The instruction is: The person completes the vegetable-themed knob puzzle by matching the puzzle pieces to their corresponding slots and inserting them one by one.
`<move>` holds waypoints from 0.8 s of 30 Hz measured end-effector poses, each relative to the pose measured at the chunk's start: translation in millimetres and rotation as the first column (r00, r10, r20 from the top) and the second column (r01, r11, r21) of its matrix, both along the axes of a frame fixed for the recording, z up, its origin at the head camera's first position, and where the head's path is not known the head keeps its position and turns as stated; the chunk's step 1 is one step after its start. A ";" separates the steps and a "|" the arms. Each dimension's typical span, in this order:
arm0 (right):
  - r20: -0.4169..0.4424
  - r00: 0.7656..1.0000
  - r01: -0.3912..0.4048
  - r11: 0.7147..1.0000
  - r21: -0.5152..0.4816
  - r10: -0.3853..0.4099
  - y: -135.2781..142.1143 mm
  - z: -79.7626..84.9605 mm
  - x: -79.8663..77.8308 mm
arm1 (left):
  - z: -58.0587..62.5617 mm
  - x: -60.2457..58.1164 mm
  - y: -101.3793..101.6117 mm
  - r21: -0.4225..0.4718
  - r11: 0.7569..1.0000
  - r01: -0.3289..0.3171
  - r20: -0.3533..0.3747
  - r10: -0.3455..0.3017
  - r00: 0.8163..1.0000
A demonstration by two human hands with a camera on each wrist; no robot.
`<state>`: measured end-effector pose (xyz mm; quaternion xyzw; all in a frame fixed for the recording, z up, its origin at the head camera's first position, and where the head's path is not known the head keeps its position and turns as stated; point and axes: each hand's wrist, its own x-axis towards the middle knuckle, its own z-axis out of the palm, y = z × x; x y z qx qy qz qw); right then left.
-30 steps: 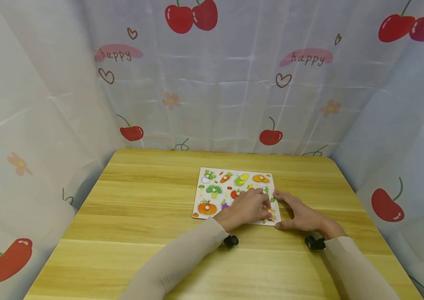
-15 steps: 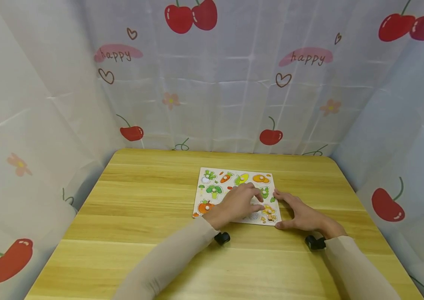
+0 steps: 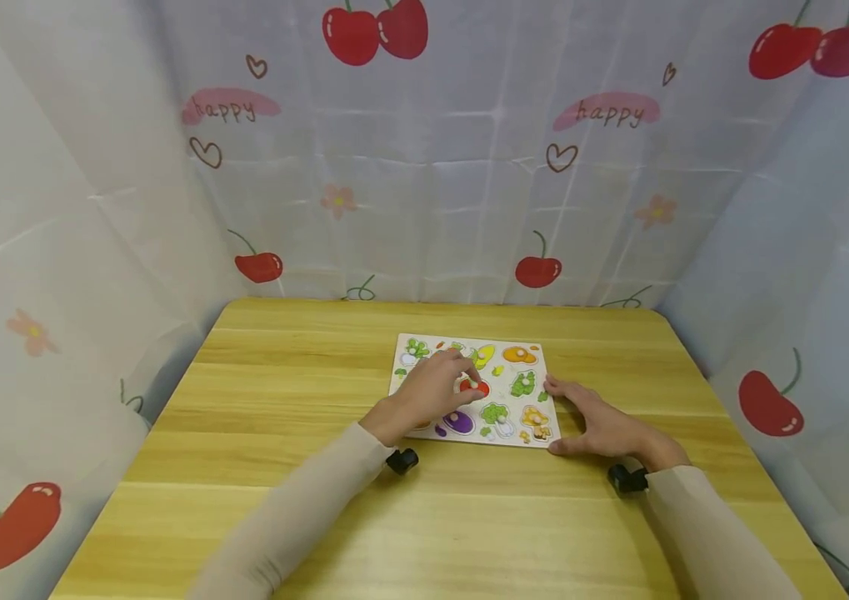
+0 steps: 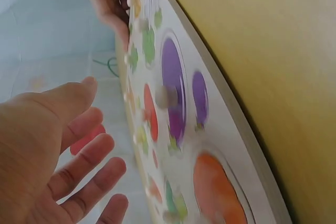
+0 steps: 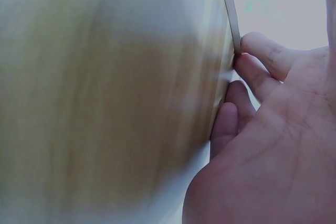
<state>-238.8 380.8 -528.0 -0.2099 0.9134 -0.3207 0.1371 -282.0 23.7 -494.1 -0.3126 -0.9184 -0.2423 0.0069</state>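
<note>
A flat white knob puzzle board (image 3: 502, 393) with vegetable pieces lies on the table. Over its left half hovers my left hand (image 3: 420, 396), thumb and index finger apart near the tomato piece (image 3: 478, 389). The left wrist view shows that hand's fingers (image 4: 86, 177) spread and bare, away from the knobs. Nearest in that view are the purple eggplant piece (image 4: 172, 66) and an orange pumpkin piece (image 4: 212, 187). My right hand (image 3: 600, 429) rests against the board's right side, thumb at the near corner and fingertips along the edge. In the right wrist view its fingers (image 5: 257, 74) touch that edge.
The wooden table (image 3: 282, 375) extends around the board on all sides. A cherry-patterned curtain (image 3: 439, 225) hangs behind and along both sides. Each wrist carries a small black camera (image 3: 403, 461).
My left hand has moved left across the board from the mushroom piece, uncovering the bok choy and eggplant pieces. The right hand stays at the edge. The head view has shifted slightly.
</note>
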 end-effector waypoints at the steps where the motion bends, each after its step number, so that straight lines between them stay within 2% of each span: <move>1: -0.002 1.000 -0.004 1.000 -0.001 0.004 -0.7 0.8 0.2 | -0.6 -1.2 -5.0 0.008 1.000 -0.005 0.006 0.005 1.000; 7: 0.006 1.000 -0.008 1.000 0.026 0.008 -3.5 5.3 2.2 | -2.8 -3.5 -35.4 0.024 0.997 -0.067 0.015 0.066 0.998; 16: -0.018 1.000 -0.007 0.999 0.031 0.008 -4.8 7.9 4.0 | -7.2 -5.6 -81.3 -0.005 0.988 -0.153 0.000 0.153 0.988; 24: -0.061 0.998 0.028 0.999 0.043 -0.026 -6.3 6.4 9.0 | -3.6 -4.3 -123.3 -0.028 0.976 -0.215 -0.067 0.213 0.975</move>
